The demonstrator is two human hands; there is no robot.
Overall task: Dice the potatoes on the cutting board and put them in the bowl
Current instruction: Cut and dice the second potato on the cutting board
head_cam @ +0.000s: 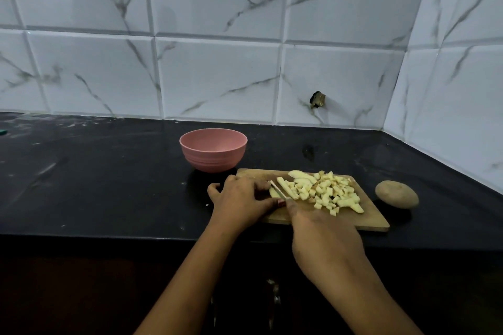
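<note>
while left hand [242,198] pins slab [273,193] on board [367,219], fingers curled over it, right hand [324,236] grips knife [277,190], blade down beside left fingertips. strips and dice [326,192] piled mid board. bowl [213,149] just behind board's left corner. whole potato [396,194] on counter [109,171], right of board.

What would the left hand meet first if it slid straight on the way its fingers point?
Most likely the knife blade, which stands just beyond the fingertips of the left hand, across the potato piece it holds down. Behind the blade lie the cut potato strips. Depth is hard to judge.
</note>
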